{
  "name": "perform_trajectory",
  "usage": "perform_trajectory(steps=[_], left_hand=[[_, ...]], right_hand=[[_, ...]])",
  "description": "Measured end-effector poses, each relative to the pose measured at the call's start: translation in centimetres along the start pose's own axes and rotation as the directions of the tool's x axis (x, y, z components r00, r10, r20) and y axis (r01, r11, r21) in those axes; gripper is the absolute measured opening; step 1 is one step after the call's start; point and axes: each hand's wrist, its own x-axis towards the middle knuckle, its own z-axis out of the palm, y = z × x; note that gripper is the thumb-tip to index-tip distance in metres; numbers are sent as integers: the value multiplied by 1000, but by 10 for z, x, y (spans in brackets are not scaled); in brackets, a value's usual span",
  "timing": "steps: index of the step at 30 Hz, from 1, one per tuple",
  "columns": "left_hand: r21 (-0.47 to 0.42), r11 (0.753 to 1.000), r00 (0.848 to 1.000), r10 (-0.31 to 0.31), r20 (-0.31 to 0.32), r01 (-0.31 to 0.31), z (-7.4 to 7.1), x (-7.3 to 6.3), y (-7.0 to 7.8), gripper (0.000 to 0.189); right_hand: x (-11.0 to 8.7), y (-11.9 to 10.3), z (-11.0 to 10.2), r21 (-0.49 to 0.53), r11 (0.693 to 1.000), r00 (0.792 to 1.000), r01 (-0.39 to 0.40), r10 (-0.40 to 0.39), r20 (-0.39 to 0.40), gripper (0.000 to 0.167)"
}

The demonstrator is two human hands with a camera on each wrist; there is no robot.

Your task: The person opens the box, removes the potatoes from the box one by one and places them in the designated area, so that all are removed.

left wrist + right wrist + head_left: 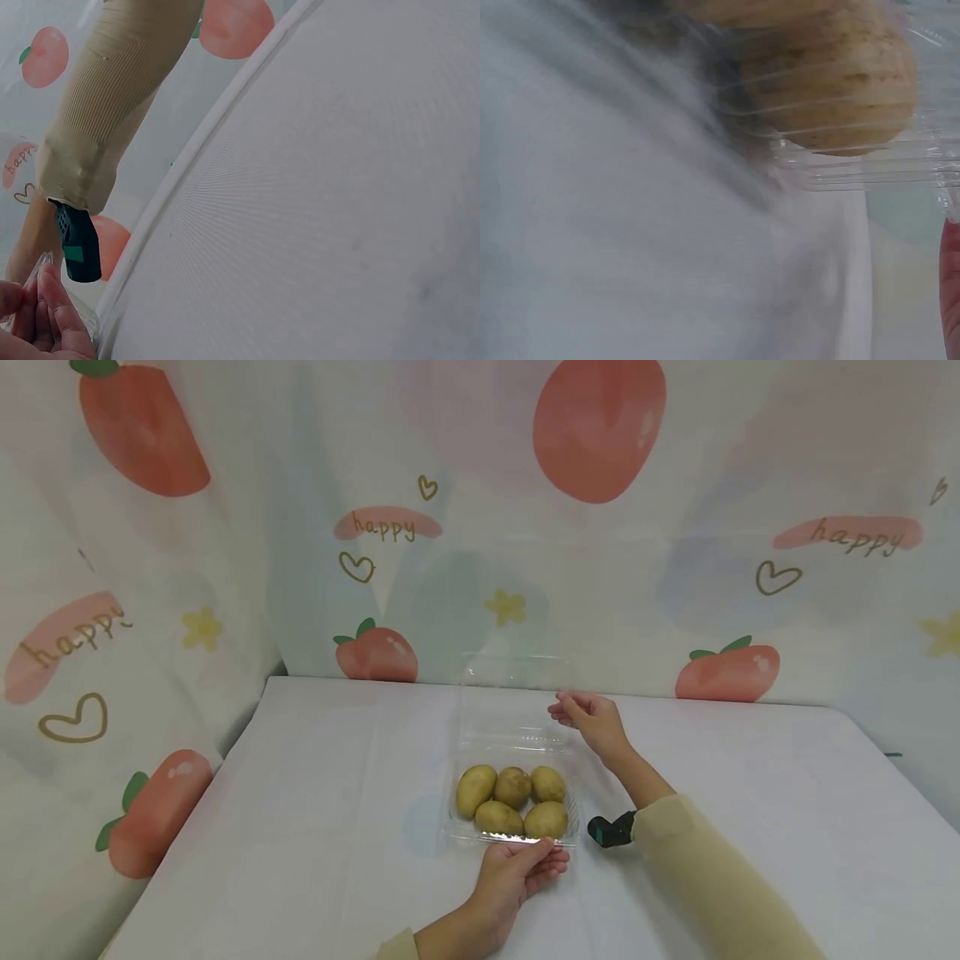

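Note:
A clear plastic clamshell box (454, 827) lies on the white cloth with its see-through lid (510, 718) standing raised at the back. Several yellow-brown potatoes (513, 787) sit in the base in two rows. My left hand (510, 889) pinches the front rim between thumb and fingers; the left wrist view has this hand (52, 322) with a bit of clear plastic at its fingertips. At the lid's right edge, my right hand (600, 724) pinches the plastic. Through the ribbed side wall, the right wrist view shows a potato (840, 97) close up, and part of the right hand (951, 289).
A white cloth (300, 827) covers the table. Patterned curtains with fruit and hearts hang behind (465, 568) and at the left. A black device (611, 831) juts from the right wrist, beside the box.

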Motion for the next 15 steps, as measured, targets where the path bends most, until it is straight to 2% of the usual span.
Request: perform_trajectory(steps=[5, 15], left_hand=[[-3, 1000, 1000, 6, 6, -6, 1, 0, 0, 30], [-19, 1000, 1000, 10, 1, -10, 1, -1, 1, 30]], right_hand=[[-7, 9, 3, 9, 999, 999, -36, 36, 15, 43], [-17, 17, 6, -87, 988, 992, -126, 128, 19, 46]])
